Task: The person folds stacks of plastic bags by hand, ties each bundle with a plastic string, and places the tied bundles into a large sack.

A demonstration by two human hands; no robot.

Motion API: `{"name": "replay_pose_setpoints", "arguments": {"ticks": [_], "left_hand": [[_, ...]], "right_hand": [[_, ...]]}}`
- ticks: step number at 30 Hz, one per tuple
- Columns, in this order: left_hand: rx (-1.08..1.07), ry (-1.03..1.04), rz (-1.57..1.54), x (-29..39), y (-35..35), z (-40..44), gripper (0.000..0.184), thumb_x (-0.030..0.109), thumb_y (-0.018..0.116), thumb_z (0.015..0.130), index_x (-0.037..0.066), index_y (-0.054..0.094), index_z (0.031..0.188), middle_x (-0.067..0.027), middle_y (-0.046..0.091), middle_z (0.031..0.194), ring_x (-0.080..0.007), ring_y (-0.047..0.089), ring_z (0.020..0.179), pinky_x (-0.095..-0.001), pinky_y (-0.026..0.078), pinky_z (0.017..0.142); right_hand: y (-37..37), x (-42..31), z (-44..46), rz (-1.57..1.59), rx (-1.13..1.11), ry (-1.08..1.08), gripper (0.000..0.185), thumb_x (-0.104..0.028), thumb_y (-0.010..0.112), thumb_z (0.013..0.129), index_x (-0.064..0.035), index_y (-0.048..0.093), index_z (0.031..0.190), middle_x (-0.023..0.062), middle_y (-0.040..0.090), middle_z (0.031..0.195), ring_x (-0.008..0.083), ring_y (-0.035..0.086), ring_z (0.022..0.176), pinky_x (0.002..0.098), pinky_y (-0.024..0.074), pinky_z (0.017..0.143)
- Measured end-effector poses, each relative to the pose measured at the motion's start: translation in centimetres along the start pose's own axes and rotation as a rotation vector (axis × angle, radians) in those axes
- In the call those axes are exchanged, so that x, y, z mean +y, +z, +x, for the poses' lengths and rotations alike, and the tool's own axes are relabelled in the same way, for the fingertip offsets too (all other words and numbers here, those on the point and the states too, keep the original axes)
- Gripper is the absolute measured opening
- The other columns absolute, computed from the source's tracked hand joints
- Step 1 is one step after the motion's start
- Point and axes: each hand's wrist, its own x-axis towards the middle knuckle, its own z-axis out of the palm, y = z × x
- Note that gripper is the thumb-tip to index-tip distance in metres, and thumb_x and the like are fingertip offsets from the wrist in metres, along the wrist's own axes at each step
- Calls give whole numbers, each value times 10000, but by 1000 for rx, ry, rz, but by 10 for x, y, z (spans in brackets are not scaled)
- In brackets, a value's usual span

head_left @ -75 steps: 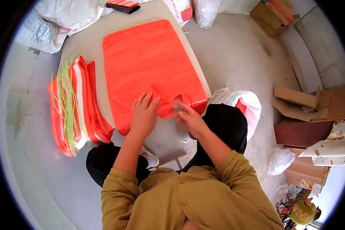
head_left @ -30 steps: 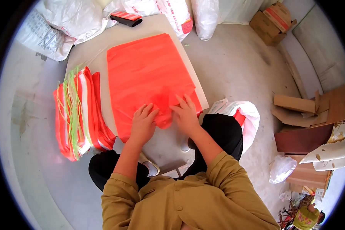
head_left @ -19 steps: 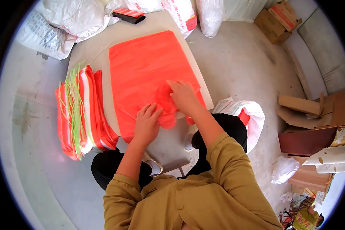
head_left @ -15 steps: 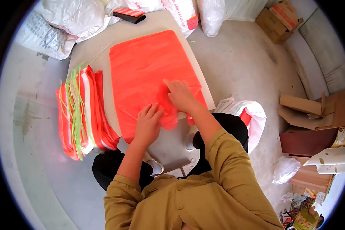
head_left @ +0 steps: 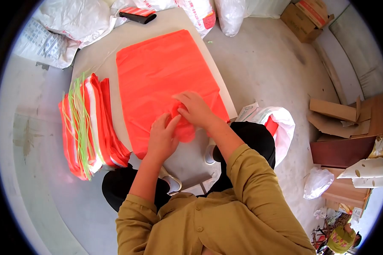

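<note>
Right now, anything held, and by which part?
Left hand and right hand touch the rectangular red plastic sheeting at its bunched near side; can't tell if gripped.

We see bright, diffuse light with only soft shadows on the floor (head_left: 251, 63). Saturated colour flattens the folds of the red plastic sheets (head_left: 164, 72). By the near edge of the table (head_left: 95, 55), slight blur softens the right hand (head_left: 194, 109). Fisheye distortion bows the left wall (head_left: 32, 170); black, blue-fringed vignetting rings our view.
</note>
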Motion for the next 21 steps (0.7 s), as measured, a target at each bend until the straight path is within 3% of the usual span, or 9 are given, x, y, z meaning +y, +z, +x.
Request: {"name": "replay_pose_setpoints", "arguments": {"ticks": [3, 6, 9, 12, 15, 18, 21], "left_hand": [[26, 57, 103, -5, 6, -2, 617, 41, 714, 751, 129, 644, 1358, -236, 514, 1423, -419, 515, 1291, -516, 420, 1085], [46, 51, 86, -8, 8, -2, 599, 64, 737, 739, 136, 671, 1330, -230, 491, 1470, -413, 505, 1308, -511, 417, 1088], [17, 78, 87, -12, 5, -2, 630, 73, 750, 730, 144, 660, 1350, -224, 455, 1522, -408, 489, 1331, -513, 409, 1095], [-105, 57, 127, -9, -5, -1, 702, 88, 788, 717, 161, 628, 1396, -226, 424, 1558, -425, 463, 1369, -510, 389, 1145], [-124, 49, 98, -8, -11, -3, 720, 109, 805, 733, 170, 605, 1422, -216, 418, 1565, -419, 453, 1379, -507, 385, 1152], [-79, 44, 49, -8, -9, -1, 583, 120, 808, 775, 107, 650, 1336, -214, 475, 1516, -426, 483, 1342, -505, 417, 1119], [-9, -30, -30, -20, 0, 6, 342, 107, 793, 821, 13, 689, 1133, -208, 573, 1410, -413, 536, 1274, -472, 461, 1065]], "right_hand": [[6, 8, -6, -11, 130, -38, 385, -75, 681, 847, -81, 662, 1231, 134, 640, 1246, 349, 576, 1193, 462, 448, 1057], [-33, -23, -11, -303, -488, 72, 348, -61, 693, 797, -80, 672, 1145, 127, 638, 1244, 342, 571, 1207, 465, 443, 1067], [-15, -9, -65, -270, -188, -326, 265, -92, 705, 773, -81, 665, 1035, 113, 641, 1229, 328, 572, 1207, 474, 431, 1087], [-8, -18, -82, -451, -12, -383, 184, -120, 706, 779, -81, 655, 951, 98, 637, 1228, 320, 569, 1214, 485, 434, 1092], [-2, -12, -70, -265, -8, -423, 144, -139, 704, 824, -77, 668, 948, 105, 673, 1152, 322, 604, 1136, 464, 494, 999], [-3, -15, -55, -23, -154, -86, 145, -152, 683, 886, -56, 679, 994, 120, 699, 1032, 337, 634, 1025, 454, 528, 884], [-2, -22, -31, 11, 2, 84, 155, -164, 666, 924, -43, 680, 1020, 127, 696, 926, 358, 638, 941, 464, 525, 820]]}}
